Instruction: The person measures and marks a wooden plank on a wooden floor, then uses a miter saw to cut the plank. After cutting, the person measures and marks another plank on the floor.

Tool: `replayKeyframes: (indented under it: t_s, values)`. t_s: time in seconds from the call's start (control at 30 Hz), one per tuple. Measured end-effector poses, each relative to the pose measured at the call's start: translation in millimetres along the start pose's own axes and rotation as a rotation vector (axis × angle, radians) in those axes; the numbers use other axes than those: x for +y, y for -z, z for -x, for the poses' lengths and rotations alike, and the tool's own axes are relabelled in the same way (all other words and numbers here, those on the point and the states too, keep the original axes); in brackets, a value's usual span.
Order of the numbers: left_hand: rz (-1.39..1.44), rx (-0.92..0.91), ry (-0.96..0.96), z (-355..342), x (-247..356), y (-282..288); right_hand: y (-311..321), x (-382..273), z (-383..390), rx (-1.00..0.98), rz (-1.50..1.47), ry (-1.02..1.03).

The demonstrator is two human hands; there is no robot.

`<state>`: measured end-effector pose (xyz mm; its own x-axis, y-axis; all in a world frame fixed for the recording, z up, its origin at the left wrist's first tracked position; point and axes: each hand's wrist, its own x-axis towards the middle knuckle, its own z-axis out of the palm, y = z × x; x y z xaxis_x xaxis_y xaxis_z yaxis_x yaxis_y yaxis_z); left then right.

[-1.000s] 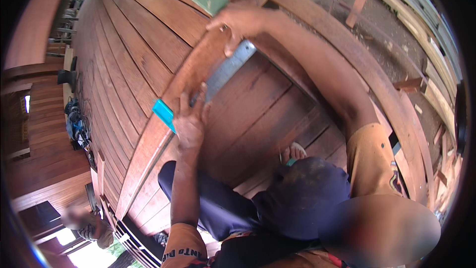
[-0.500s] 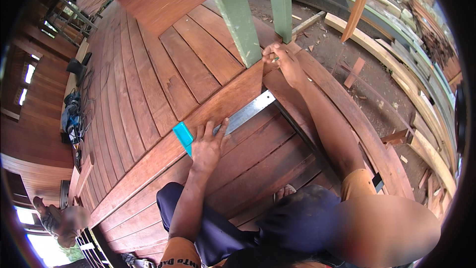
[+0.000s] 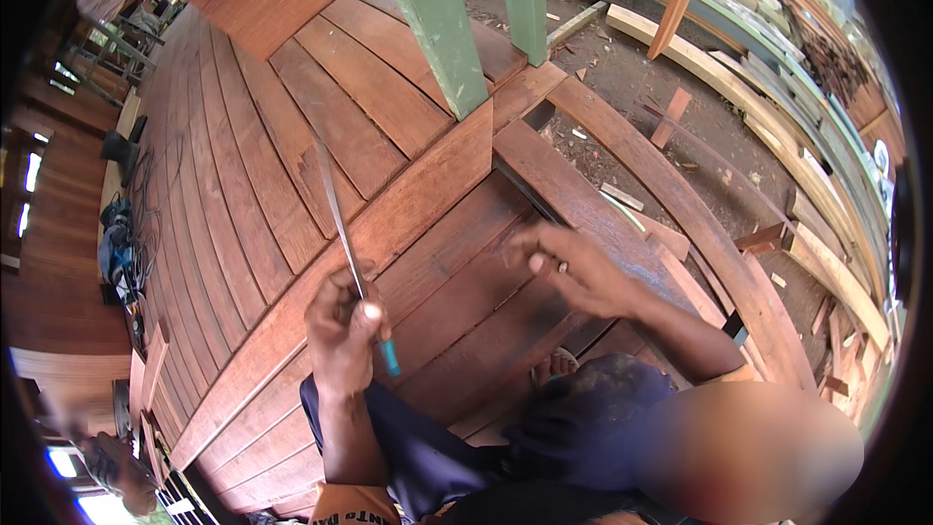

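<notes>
My left hand (image 3: 338,335) is closed around a try square (image 3: 340,224) with a thin metal blade and a teal handle. The square is raised above the deck, its blade seen almost edge-on and slanting up and away. Over the darker, lower boards, my right hand (image 3: 583,277) hovers with curled fingers. A small tip shows between them, too blurred to name. Beyond both hands runs a reddish-brown edge board (image 3: 428,190), ending beside a green post (image 3: 442,34).
A second green post (image 3: 525,5) stands farther right. A curved wooden beam (image 3: 690,204) borders bare soil with offcuts and stacked lumber (image 3: 719,63). Power tools (image 3: 119,243) and cords lie at the far left. Another person (image 3: 112,457) is at lower left.
My left hand has lifted the try square off the edge board and turned it edge-on. My right hand has drawn back from the green post toward my body.
</notes>
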<state>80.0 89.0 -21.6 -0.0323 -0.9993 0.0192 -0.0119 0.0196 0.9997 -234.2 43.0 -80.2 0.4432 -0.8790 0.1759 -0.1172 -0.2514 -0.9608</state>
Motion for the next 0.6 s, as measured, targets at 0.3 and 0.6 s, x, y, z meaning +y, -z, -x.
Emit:
replayKeyframes:
  t_s: [0.3,0.6]
  values:
    - [0.459,0.112,0.192,-38,-54,-57,-56,18,31,-0.324,-0.149,-0.216]
    - [0.448,0.067,0.278,-77,-65,-95,-60,30,31,-0.031,-0.292,-0.450]
